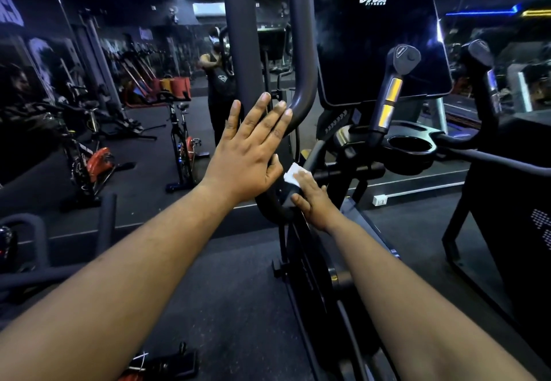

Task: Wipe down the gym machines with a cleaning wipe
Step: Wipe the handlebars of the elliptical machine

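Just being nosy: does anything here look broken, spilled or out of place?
Nothing stands out. The right hand presses a white wipe on the machine's dark bar, and the left hand lies flat against the upright handle. The console screen is dark and looks undamaged.

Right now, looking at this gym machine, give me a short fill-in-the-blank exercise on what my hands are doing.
1. The white wipe is pressed to the machine's bar by the ____ hand.
2. The left hand rests with fingers ____ against the upright bar.
3. The logo on the dark console screen reads ____ Fitness.

Missing words: right; straight; Viva
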`<state>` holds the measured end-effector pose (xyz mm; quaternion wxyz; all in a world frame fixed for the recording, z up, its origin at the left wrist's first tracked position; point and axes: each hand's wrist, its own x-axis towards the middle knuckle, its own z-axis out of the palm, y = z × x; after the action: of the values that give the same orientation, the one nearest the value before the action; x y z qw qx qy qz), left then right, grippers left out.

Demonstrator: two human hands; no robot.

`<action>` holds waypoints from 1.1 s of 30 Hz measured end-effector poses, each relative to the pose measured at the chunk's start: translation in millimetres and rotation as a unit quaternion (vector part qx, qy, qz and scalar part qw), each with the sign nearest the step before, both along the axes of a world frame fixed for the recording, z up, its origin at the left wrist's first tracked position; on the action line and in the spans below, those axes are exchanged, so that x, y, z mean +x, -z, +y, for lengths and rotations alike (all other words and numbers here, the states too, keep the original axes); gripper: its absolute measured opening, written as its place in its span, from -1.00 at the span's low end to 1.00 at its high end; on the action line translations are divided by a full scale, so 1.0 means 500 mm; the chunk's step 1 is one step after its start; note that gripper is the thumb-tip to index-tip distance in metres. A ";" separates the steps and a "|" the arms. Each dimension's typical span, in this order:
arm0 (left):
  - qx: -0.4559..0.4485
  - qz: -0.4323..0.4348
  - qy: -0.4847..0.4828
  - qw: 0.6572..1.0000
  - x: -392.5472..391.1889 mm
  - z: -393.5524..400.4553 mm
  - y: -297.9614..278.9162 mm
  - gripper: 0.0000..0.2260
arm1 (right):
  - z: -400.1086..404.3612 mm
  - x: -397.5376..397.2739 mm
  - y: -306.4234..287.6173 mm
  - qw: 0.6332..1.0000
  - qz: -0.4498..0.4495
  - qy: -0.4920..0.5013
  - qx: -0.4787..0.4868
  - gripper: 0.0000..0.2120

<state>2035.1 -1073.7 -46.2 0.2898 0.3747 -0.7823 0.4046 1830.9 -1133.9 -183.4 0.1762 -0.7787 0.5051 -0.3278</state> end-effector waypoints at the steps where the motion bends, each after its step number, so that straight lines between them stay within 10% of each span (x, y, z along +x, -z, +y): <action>1: 0.003 0.003 0.005 1.000 0.001 -0.001 0.001 -0.35 | 0.005 0.003 0.002 1.000 -0.007 0.013 0.009 0.15; 8: 0.021 0.012 0.024 0.999 0.003 -0.003 0.001 -0.38 | 0.183 0.082 0.032 0.978 -0.180 0.034 -0.100 -0.68; 14: 0.042 -0.090 0.035 0.994 0.052 -0.015 -0.052 -0.47 | 0.226 0.175 -0.004 0.945 -0.241 0.054 -0.212 -0.49; 23: 0.132 0.029 0.045 0.990 0.101 -0.017 -0.060 -0.44 | 0.196 0.140 0.056 0.891 0.159 0.044 -0.423 -0.36; 33: 0.185 0.138 0.110 0.967 0.129 -0.033 -0.067 -0.45 | 0.160 0.158 -0.088 0.869 0.189 0.049 -0.454 -0.41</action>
<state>2099.6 -1089.9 -12.8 0.3636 0.3856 -0.8322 0.1628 1909.7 -1053.9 -139.3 -0.3123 -0.7941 0.3618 -0.3756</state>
